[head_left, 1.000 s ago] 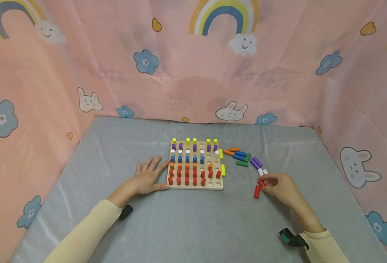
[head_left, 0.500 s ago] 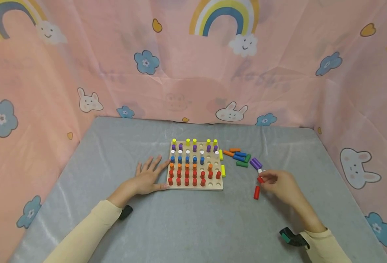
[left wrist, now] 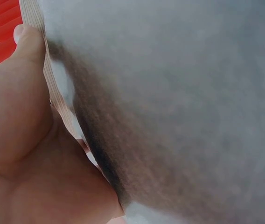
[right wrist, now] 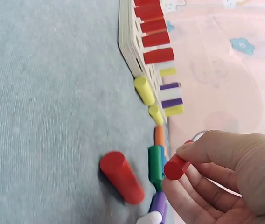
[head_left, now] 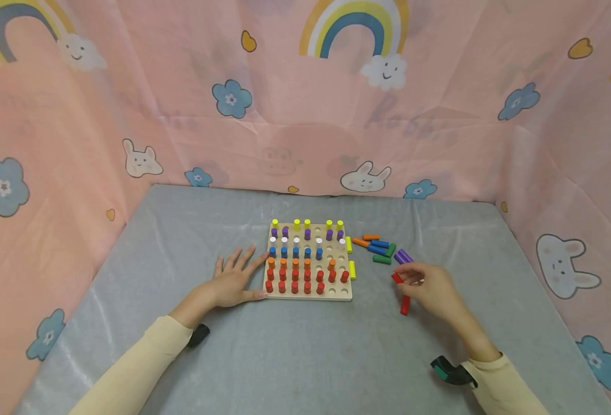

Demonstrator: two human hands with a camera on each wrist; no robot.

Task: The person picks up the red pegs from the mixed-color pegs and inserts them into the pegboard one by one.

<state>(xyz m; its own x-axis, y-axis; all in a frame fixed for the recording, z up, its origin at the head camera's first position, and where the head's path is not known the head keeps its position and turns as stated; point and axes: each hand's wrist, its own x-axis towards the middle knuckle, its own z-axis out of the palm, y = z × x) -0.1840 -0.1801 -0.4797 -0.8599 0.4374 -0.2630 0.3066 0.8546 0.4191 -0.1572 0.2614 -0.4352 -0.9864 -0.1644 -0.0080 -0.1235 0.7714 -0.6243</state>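
A wooden pegboard [head_left: 310,297] stands on the grey cloth, with rows of red, orange, blue, white, purple and yellow pegs upright in it and some bare holes toward its right side. My left hand [head_left: 231,282] lies with fingers spread against the board's left edge, thumb at the near corner. In the left wrist view, that thumb [left wrist: 30,44] touches the board beside red pegs. Between thumb and fingertips, my right hand [head_left: 435,288] pinches a red peg [right wrist: 175,167], held above the cloth. Another red peg [head_left: 405,305] lies just below that hand.
Right of the board lie loose pegs: two yellow pegs [head_left: 352,270] close to its edge, then orange, blue, green [head_left: 382,260] and purple ones [head_left: 403,256]. A white peg [right wrist: 150,218] shows in the right wrist view. Pink printed fabric [head_left: 285,127] surrounds the table.
My right hand has lifted the red peg and shifted it left, toward the board; it now covers the white pegs in the head view. The left hand has stayed still.
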